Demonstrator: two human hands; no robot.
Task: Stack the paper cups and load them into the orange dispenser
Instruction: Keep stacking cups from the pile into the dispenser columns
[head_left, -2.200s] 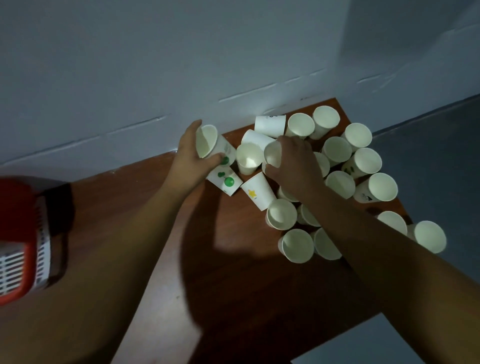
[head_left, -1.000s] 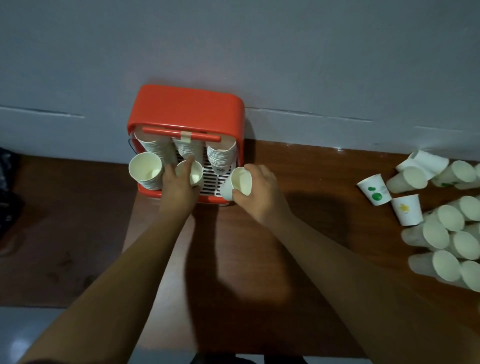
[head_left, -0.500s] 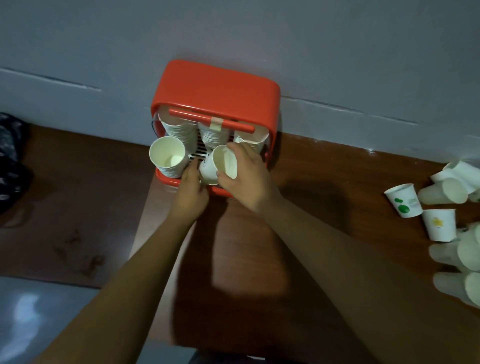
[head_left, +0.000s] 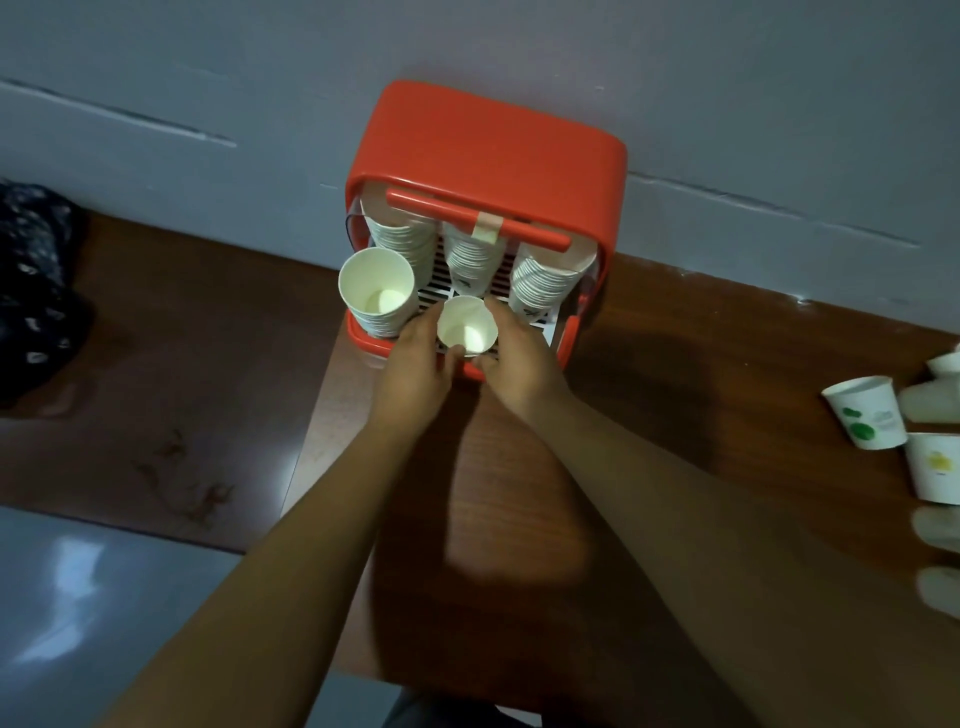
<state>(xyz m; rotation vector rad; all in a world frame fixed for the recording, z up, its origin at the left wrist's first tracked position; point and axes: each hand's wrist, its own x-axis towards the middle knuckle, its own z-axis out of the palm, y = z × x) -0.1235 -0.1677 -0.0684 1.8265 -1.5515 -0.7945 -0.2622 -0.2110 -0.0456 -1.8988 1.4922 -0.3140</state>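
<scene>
Since half a second before, the right hand (head_left: 522, 358) had lowered and levelled its tilted cup, so the middle cup (head_left: 467, 326) sat mouth-up at the front of the orange dispenser (head_left: 493, 140), just beside the left front stack (head_left: 376, 288). Both the right hand and the left hand (head_left: 415, 364) curled round it, one on each side. What lay under it was hidden. Too hard a squeeze would probably buckle the thin rim. Pressed down askew, the cup might jam instead of nesting, or nudge the neighbouring stack over.
</scene>
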